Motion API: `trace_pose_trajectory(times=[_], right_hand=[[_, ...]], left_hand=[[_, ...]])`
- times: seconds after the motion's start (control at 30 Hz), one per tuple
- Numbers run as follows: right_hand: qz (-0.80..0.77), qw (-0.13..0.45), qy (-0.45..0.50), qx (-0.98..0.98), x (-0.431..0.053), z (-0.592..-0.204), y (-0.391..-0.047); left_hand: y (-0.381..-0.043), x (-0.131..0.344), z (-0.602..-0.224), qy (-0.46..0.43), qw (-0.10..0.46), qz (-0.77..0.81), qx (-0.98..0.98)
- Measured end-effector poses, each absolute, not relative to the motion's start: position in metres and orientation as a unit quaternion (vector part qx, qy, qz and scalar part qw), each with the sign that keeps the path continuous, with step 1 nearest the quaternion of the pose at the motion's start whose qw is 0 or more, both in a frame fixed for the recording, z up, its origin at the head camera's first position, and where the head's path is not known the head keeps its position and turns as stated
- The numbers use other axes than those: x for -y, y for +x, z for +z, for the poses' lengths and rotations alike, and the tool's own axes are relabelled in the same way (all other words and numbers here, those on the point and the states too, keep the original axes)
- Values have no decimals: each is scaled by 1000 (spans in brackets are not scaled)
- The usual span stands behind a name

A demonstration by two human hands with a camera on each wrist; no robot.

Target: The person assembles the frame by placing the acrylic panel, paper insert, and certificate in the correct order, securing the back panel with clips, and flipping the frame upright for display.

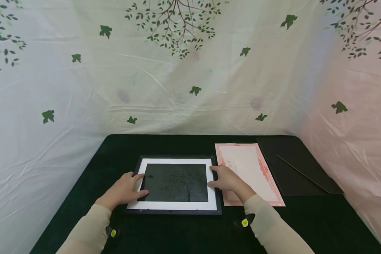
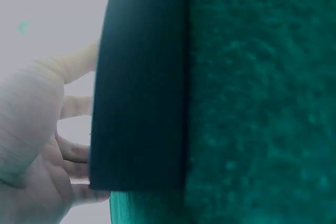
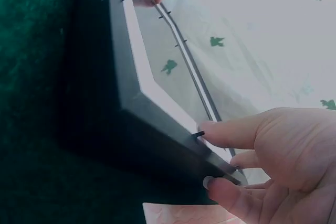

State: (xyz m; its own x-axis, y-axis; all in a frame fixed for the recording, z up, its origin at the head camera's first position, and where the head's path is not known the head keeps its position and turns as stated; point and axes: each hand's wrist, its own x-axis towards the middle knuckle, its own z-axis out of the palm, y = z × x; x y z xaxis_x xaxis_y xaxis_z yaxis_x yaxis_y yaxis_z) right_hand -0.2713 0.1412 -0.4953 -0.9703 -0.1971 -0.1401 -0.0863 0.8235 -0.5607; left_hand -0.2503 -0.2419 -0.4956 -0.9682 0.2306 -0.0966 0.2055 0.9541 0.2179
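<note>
A dark-edged picture frame with a white inner border lies on the dark green table. Its glossy middle reflects a tree and a bird from the backdrop. My left hand grips the frame's left side, with thumb and forefinger over the white border. On the opposite side my right hand holds the frame by its edge. In the right wrist view, the right hand has one finger on top and another at the outer side; small black tabs stick out along the rim. The left wrist view shows the frame's dark side.
A pink-bordered paper lies flat just right of the frame, partly under the right forearm. Beyond it lies a black board with a thin strip across it. A pale cloth backdrop with leaves and birds surrounds the table.
</note>
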Motion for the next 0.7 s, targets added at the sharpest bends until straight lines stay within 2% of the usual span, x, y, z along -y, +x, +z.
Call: trace_pose_trajectory(times=[0.43, 0.7], right_hand=[[-244, 74, -112, -960, -148, -502, -258], [-250, 81, -119, -957, -150, -506, -253]], left_hand=[[-240, 248, -501, 159, 20, 91, -983], [-237, 249, -505, 161, 25, 100, -982]])
